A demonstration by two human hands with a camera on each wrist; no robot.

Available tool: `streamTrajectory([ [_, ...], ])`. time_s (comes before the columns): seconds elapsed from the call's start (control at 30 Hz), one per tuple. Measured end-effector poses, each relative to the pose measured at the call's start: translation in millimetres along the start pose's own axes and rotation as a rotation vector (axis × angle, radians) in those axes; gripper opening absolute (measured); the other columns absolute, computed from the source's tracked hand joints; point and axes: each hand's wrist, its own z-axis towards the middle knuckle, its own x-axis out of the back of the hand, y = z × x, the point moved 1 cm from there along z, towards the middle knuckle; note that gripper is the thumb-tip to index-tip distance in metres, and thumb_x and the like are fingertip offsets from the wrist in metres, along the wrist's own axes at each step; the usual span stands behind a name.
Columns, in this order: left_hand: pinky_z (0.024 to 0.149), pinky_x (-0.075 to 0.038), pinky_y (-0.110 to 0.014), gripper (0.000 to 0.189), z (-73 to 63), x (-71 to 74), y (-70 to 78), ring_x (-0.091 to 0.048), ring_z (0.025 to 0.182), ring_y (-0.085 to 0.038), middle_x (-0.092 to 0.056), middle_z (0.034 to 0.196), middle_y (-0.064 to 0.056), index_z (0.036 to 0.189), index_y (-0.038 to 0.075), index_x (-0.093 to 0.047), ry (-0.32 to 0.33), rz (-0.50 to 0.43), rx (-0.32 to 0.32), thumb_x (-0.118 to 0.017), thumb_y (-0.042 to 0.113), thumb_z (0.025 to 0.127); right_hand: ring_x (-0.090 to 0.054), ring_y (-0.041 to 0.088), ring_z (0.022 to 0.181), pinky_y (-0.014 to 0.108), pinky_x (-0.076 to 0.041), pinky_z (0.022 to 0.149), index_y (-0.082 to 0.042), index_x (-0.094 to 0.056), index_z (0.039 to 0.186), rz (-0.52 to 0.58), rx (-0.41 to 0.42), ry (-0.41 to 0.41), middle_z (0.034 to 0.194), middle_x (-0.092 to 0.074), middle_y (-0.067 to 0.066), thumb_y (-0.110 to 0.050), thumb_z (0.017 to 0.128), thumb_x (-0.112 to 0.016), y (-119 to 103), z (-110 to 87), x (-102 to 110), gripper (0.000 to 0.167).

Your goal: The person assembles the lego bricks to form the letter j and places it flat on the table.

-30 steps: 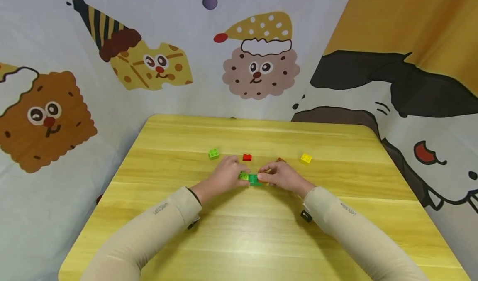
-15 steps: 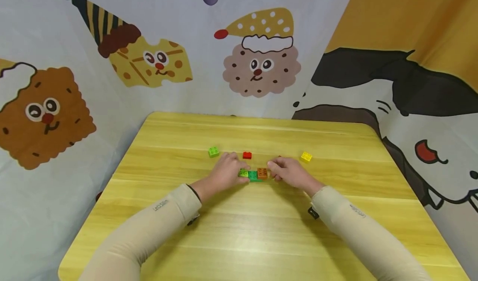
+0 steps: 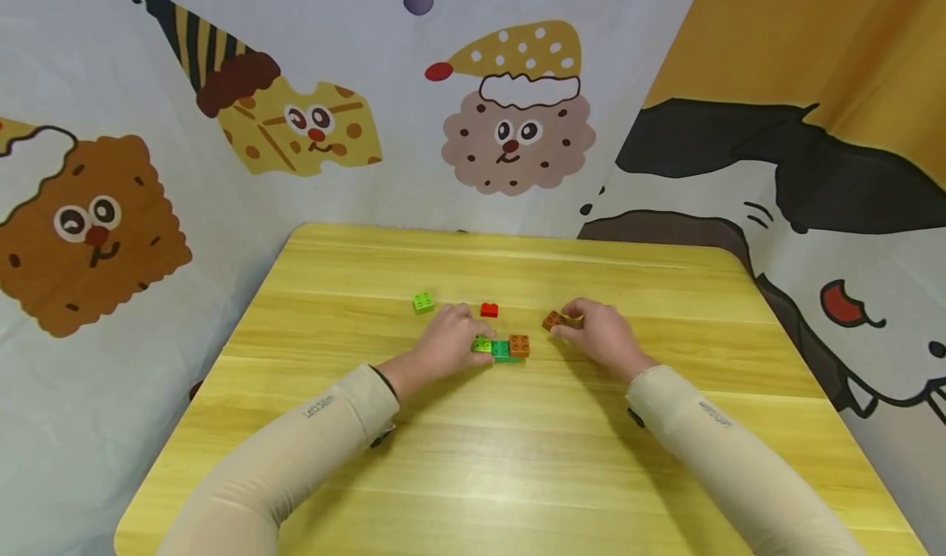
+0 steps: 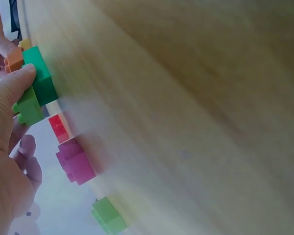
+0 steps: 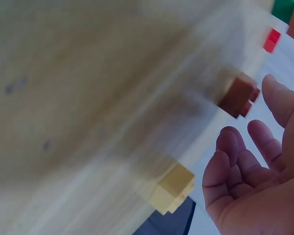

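Observation:
My left hand (image 3: 447, 342) pinches the left end of a row of joined toy building bricks. This row has a light green brick (image 4: 29, 107), a green brick (image 3: 500, 349) and an orange-brown brick (image 3: 520, 345) at its right end. In the left wrist view the thumb presses on the green part. To the right, my right hand (image 3: 600, 333) is at a loose brown brick (image 3: 553, 320), thumb and fingers spread on either side. The right wrist view shows the fingers apart from the brown brick (image 5: 239, 95), studs facing the palm.
Beyond the hands on the wooden table (image 3: 473, 457) lie a light green brick (image 3: 423, 302) and a red brick (image 3: 489, 310). A magenta brick (image 4: 75, 161) and a yellow brick (image 5: 171, 190) appear only in the wrist views. A printed cloth (image 3: 406, 195) hangs behind the table.
My right hand has let go of the orange-brown brick on the row and moved right to the loose brown brick, now covering the yellow one. My left hand has stayed on the row.

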Motion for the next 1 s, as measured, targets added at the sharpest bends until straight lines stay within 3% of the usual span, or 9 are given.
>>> streamTrajectory([
  [0.27,0.097,-0.052,-0.041,0.043,-0.1,-0.8,0.2,-0.062,0.098,-0.019,-0.082,0.114,0.006,0.122,0.021,-0.082,0.003,-0.001,-0.008,-0.089,0.044,0.087,-0.076,0.031,0.105,0.052,-0.060,0.091,-0.008,-0.071,0.126,-0.047,0.052,0.040,0.118,-0.080,0.012,-0.030,0.098,-0.081,-6,3.7,-15,0.037],
  [0.43,0.095,-0.052,-0.040,0.043,-1.1,-1.6,-0.1,-0.061,0.097,-0.017,-0.082,0.114,0.007,0.122,0.022,-0.081,0.005,0.000,-0.004,-0.088,0.045,0.087,-0.075,0.024,0.099,0.042,-0.062,0.083,-0.009,-0.072,0.127,0.066,0.090,0.000,0.118,-0.079,0.009,-0.026,0.098,-0.080,-15,3.7,-13,0.035],
  [0.63,0.097,-0.052,-0.040,0.042,0.5,-1.7,-1.1,-0.062,0.097,-0.018,-0.082,0.114,0.006,0.121,0.022,-0.082,0.029,-0.004,-0.009,-0.089,0.044,0.086,-0.065,0.017,0.089,0.031,-0.055,0.069,-0.016,-0.074,0.127,0.146,0.212,-0.030,0.111,-0.077,0.002,-0.027,0.098,-0.081,-34,-1.8,-2,0.032],
  [0.73,0.097,-0.051,-0.041,0.042,0.8,-1.7,-0.8,-0.062,0.097,-0.019,-0.082,0.114,0.005,0.121,0.021,-0.082,0.027,-0.007,-0.010,-0.089,0.044,0.086,-0.065,0.016,0.092,0.030,-0.055,0.070,-0.017,-0.074,0.127,0.158,0.250,-0.068,0.112,-0.076,0.000,-0.026,0.097,-0.081,-40,-5.9,-1,0.032],
  [1.0,0.096,-0.050,-0.040,0.044,-0.7,-0.6,0.6,-0.059,0.095,-0.017,-0.082,0.111,0.005,0.122,0.022,-0.081,0.006,-0.019,0.008,-0.089,0.044,0.086,-0.066,0.019,0.100,0.030,-0.058,0.075,-0.018,-0.073,0.127,0.162,0.248,-0.109,0.116,-0.076,-0.001,-0.024,0.095,-0.083,-45,-11.7,-5,0.034],
])
